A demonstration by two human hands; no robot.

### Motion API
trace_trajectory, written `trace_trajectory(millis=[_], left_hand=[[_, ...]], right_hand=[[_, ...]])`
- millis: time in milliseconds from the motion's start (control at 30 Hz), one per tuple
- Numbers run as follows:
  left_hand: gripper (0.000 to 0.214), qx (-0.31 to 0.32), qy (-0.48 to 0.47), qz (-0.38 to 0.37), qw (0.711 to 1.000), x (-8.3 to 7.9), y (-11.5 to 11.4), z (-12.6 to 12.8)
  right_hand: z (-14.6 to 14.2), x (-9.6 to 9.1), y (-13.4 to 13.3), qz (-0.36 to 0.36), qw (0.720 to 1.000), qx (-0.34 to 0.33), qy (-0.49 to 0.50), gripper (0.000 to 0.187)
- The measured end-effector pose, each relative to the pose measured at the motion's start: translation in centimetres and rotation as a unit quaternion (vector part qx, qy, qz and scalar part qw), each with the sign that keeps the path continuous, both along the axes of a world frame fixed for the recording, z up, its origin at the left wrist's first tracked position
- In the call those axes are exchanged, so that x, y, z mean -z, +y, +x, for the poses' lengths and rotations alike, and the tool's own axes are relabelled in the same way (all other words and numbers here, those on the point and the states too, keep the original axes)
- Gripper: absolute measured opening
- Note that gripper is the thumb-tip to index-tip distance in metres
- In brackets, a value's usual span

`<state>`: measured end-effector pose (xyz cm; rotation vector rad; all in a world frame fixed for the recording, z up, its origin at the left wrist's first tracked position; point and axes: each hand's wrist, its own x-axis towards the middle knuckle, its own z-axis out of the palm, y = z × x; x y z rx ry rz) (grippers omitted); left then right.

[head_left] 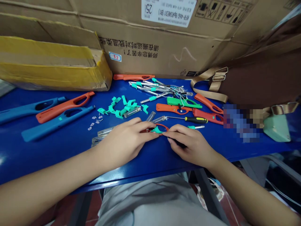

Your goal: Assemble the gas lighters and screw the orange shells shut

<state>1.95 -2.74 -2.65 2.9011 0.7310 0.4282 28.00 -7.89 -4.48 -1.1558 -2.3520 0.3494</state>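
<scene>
Near the front edge of the table, an orange lighter casing (166,127) lies between my two hands, mostly hidden by fingers. A teal trigger piece (158,129) sits in its loop. My left hand (128,138) is closed around the casing from the left, thumb and index finger at the teal piece. With fingertips pinched at the casing's right end, my right hand (190,142) is closed too; something dark shows under its fingers. Clear fuel tubes (104,131) lie beside my left wrist. Just beyond the hands is a screwdriver (196,120) with a black and yellow handle.
Loose teal pieces (119,111) and metal lighter tubes with wires (157,91) lie behind my hands. Blue casings (58,124) are at left; a green casing (181,102) and a red casing (208,116) at right. Cardboard boxes (131,62) and a brown bag (261,72) border the table.
</scene>
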Motion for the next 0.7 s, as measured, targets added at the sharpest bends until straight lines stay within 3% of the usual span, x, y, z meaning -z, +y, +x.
trace_trajectory(millis=[700], left_hand=[[0.042,-0.019,-0.035,-0.089,0.995,0.40,0.08,0.18]], right_hand=[[-0.05,0.00,0.06,0.018,1.000,-0.008,0.015,0.030]])
